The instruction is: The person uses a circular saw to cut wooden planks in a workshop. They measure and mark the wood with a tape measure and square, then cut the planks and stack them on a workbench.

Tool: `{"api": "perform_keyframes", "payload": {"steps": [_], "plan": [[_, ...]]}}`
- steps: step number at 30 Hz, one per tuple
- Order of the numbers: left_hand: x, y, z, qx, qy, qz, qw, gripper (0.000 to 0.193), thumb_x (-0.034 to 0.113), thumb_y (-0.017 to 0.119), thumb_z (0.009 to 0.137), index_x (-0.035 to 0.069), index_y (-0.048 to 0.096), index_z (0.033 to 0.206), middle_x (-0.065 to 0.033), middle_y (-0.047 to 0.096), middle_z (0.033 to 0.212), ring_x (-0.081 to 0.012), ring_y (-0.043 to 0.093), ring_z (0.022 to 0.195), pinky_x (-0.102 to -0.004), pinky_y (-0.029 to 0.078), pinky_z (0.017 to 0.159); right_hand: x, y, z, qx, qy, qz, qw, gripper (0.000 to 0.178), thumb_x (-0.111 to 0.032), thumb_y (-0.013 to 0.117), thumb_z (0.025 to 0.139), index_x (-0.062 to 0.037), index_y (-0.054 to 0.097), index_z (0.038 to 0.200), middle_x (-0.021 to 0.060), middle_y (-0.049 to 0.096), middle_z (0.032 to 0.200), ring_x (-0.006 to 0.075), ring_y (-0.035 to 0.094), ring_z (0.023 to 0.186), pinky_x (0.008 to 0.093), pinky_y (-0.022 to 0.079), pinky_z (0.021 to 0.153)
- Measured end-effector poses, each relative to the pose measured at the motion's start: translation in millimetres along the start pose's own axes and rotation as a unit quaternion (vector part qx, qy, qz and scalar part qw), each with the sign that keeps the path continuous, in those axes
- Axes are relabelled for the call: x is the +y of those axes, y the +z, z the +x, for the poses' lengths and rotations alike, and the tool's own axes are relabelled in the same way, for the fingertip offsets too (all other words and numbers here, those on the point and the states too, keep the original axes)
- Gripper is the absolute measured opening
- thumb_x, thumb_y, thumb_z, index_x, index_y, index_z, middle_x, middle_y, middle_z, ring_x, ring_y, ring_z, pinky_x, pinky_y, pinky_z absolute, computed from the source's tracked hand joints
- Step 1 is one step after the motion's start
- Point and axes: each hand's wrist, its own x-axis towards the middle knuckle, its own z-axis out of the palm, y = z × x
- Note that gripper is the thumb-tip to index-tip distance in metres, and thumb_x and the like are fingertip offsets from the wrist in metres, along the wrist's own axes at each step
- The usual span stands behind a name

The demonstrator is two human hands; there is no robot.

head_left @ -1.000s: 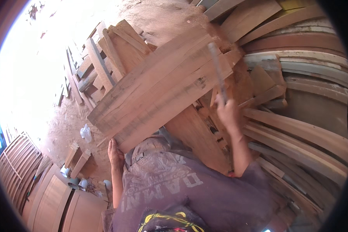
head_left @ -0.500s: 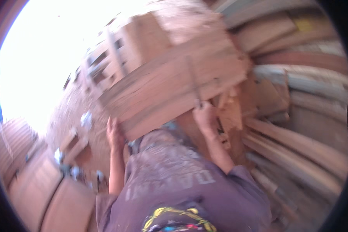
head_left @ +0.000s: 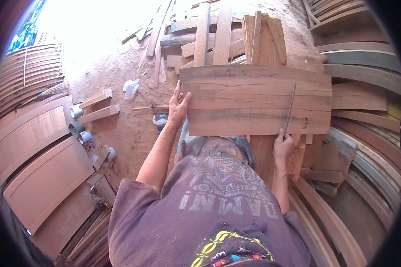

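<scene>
A broad reddish-brown wooden board [head_left: 254, 100] with dark grain streaks lies crosswise in front of my body. At its left end my left hand [head_left: 179, 106] grips the edge, thumb over the face and fingers stretched along the side. My right hand [head_left: 283, 144] is closed at the near edge, toward the right end. From that fist a slim, straight, dark tool [head_left: 290, 108] points away over the board's face; its exact kind is unclear. Beneath the right part of the board, more wood [head_left: 263, 153] shows, partly hidden.
Stacked planks [head_left: 211, 38] and an upright block [head_left: 272, 38] stand beyond the board. Timber [head_left: 365, 60] is piled along the right. To the left lie panels [head_left: 49, 164], white pipe pieces [head_left: 84, 135], short offcuts [head_left: 100, 113], a crumpled plastic bag [head_left: 130, 89] and a power tool [head_left: 159, 119].
The board sloped up to the right in the blurred earlier view and now appears nearly level. My view has turned, and both hands keep their places on the board and tool.
</scene>
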Motion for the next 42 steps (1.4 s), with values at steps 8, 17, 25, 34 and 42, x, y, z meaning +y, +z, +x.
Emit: {"api": "perform_keyframes", "payload": {"steps": [8,17,25,34,42], "plan": [[-8.2,-4.7,4.4,-0.017,-0.003,-0.037,0.999,0.074,0.009,0.068,0.103,0.011,0.031,0.167,-0.0068,0.070,0.117,-0.0119,0.067,0.104,-0.0292,0.056,0.094,-2.3,2.4,-0.4,0.016,-0.004,-0.004,1.000,0.050,-0.045,0.063,0.102,0.0024,0.078,0.098,0.0255,0.076,0.090,0.0431,0.074,0.088,0.0512,0.054,0.079],[-9.5,-14.4,5.8,-0.041,-0.010,0.003,0.999,0.076,0.015,0.070,0.103,0.008,0.030,0.167,-0.0067,0.070,0.113,-0.0128,0.068,0.102,-0.0300,0.056,0.092,-2.7,-1.1,2.4,-0.011,0.003,-0.010,1.000,0.051,-0.044,0.064,0.102,0.0036,0.077,0.091,0.0271,0.075,0.089,0.0460,0.072,0.087,0.0525,0.053,0.080],[-59.9,-42.6,-32.7,-0.093,-0.003,0.065,0.994,0.086,0.020,0.076,0.099,0.007,0.026,0.168,-0.0213,0.060,0.144,-0.0262,0.062,0.129,-0.0371,0.051,0.108,-6.4,-4.5,-1.2,-0.035,-0.033,0.018,0.999,0.053,-0.046,0.064,0.100,0.0039,0.077,0.089,0.0300,0.073,0.089,0.0476,0.071,0.092,0.0539,0.054,0.081],[-54.6,-15.8,-66.0,-0.031,0.083,0.059,0.994,0.074,0.016,0.071,0.102,0.002,0.034,0.165,-0.0208,0.056,0.149,-0.0235,0.063,0.123,-0.0330,0.054,0.100,-22.7,7.5,-9.8,0.025,0.010,-0.036,0.999,0.044,-0.045,0.067,0.097,-0.0029,0.079,0.100,0.0257,0.077,0.099,0.0457,0.074,0.099,0.0547,0.059,0.087],[-70.1,-22.7,-47.5,-0.094,0.091,0.043,0.990,0.066,0.017,0.072,0.102,0.001,0.043,0.160,-0.0114,0.070,0.128,-0.0152,0.067,0.107,-0.0268,0.055,0.092,-17.2,18.7,-10.4,0.066,-0.014,-0.010,0.998,0.045,-0.043,0.067,0.095,0.0005,0.077,0.102,0.0284,0.075,0.107,0.0471,0.073,0.105,0.0541,0.059,0.091]]}}
